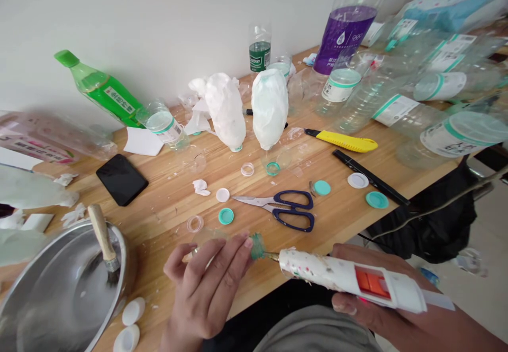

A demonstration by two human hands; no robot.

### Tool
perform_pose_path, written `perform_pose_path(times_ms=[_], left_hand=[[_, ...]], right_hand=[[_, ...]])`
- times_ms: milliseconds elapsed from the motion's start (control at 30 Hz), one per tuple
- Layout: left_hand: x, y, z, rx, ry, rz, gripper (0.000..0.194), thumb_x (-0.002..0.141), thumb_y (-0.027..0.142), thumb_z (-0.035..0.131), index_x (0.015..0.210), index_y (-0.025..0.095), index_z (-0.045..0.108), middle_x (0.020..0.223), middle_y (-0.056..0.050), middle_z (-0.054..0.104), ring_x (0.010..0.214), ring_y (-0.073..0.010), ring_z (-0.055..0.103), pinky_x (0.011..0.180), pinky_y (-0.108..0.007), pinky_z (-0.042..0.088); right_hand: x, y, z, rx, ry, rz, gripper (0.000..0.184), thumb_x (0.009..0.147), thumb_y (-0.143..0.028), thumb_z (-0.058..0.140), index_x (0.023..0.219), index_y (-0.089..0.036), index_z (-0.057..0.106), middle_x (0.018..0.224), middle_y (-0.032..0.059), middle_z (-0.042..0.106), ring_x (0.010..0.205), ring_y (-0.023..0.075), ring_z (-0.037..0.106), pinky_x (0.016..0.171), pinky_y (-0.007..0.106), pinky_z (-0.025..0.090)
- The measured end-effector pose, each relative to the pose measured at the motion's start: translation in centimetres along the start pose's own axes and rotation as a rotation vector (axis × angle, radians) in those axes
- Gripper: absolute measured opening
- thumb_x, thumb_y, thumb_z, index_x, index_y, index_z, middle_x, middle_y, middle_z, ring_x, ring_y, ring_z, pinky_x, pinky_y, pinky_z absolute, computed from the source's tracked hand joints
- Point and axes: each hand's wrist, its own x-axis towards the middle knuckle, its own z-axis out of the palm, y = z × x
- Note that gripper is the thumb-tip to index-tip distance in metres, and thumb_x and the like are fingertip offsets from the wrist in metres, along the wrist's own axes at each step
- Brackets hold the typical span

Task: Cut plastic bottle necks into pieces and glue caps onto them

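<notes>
My left hand (216,280) is closed around a cut plastic bottle top (257,246), whose teal threaded neck points right. In my right hand (357,301) is a white hot glue gun (329,272), with a clear glue stick (438,299) poking from its rear. Its metal nozzle is right at the bottle neck, seemingly touching it. Most of the bottle top is hidden behind my left fingers. Just beyond lie dark-handled scissors (278,206), a teal cap (226,216) and a clear ring (194,224).
Two white-coated bottle shapes (226,111) stand by the wall. A metal bowl (123,256) with a brush (103,241) occupies the left front. A yellow utility knife (343,140), a black marker (371,177) and a phone (122,179) lie around. Several clear bottles (448,135) crowd the right.
</notes>
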Motion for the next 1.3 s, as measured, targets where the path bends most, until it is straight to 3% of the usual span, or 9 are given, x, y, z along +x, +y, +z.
perform_pose_path(times_ms=[233, 367, 600, 767, 933, 1300], left_hand=[[-0.1, 0.0, -0.1, -0.032, -0.012, -0.02, 0.03, 0.083, 0.006, 0.071, 0.112, 0.011, 0.069, 0.097, -0.005, 0.079, 0.088, -0.0196, 0.059, 0.08, -0.037, 0.034], [-0.3, 0.0, -0.1, -0.035, -0.021, -0.028, 0.031, 0.083, 0.007, 0.07, 0.114, 0.012, 0.069, 0.096, -0.005, 0.079, 0.088, -0.0198, 0.06, 0.08, -0.037, 0.034], [-0.3, -0.1, 0.4, -0.053, 0.003, -0.073, 0.039, 0.085, 0.014, 0.071, 0.123, 0.018, 0.065, 0.099, -0.005, 0.079, 0.09, -0.0211, 0.061, 0.086, -0.039, 0.035], [-0.1, -0.1, 0.5, -0.066, -0.002, -0.078, 0.039, 0.086, 0.015, 0.069, 0.124, 0.019, 0.064, 0.099, -0.005, 0.079, 0.09, -0.0206, 0.062, 0.087, -0.038, 0.035], [-0.1, -0.1, 0.3, -0.085, -0.006, -0.065, 0.041, 0.087, 0.013, 0.067, 0.127, 0.019, 0.063, 0.1, -0.004, 0.079, 0.09, -0.0205, 0.061, 0.089, -0.04, 0.035], [-0.7, -0.3, -0.4, -0.07, -0.033, 0.021, 0.026, 0.092, 0.009, 0.059, 0.116, 0.014, 0.069, 0.107, -0.007, 0.077, 0.093, -0.0196, 0.061, 0.087, -0.04, 0.034]], right_hand=[[0.3, -0.3, -0.3, 0.066, -0.039, 0.039, 0.025, 0.083, -0.053, 0.053, 0.068, -0.037, 0.066, 0.058, -0.004, 0.063, 0.056, 0.0218, 0.066, 0.042, 0.029, 0.054], [0.5, -0.6, -0.5, 0.115, -0.076, 0.049, 0.028, 0.083, -0.054, 0.052, 0.065, -0.035, 0.062, 0.055, -0.004, 0.06, 0.05, 0.0204, 0.061, 0.042, 0.029, 0.052], [1.0, -0.4, -0.3, 0.032, -0.022, 0.026, 0.035, 0.084, -0.056, 0.052, 0.058, -0.033, 0.058, 0.057, -0.0022, 0.064, 0.052, 0.0213, 0.064, 0.037, 0.029, 0.05], [1.4, -0.4, -0.2, 0.094, -0.082, 0.055, 0.036, 0.083, -0.055, 0.052, 0.056, -0.033, 0.055, 0.05, -0.003, 0.058, 0.048, 0.0215, 0.062, 0.038, 0.03, 0.051], [1.5, -0.3, -0.4, 0.125, -0.134, 0.079, 0.033, 0.084, -0.053, 0.052, 0.057, -0.033, 0.056, 0.051, -0.0027, 0.058, 0.047, 0.0216, 0.061, 0.039, 0.031, 0.051], [1.2, -0.4, -0.8, 0.108, -0.077, 0.073, 0.031, 0.084, -0.056, 0.052, 0.064, -0.034, 0.063, 0.059, -0.0031, 0.065, 0.057, 0.0216, 0.067, 0.046, 0.029, 0.056]])
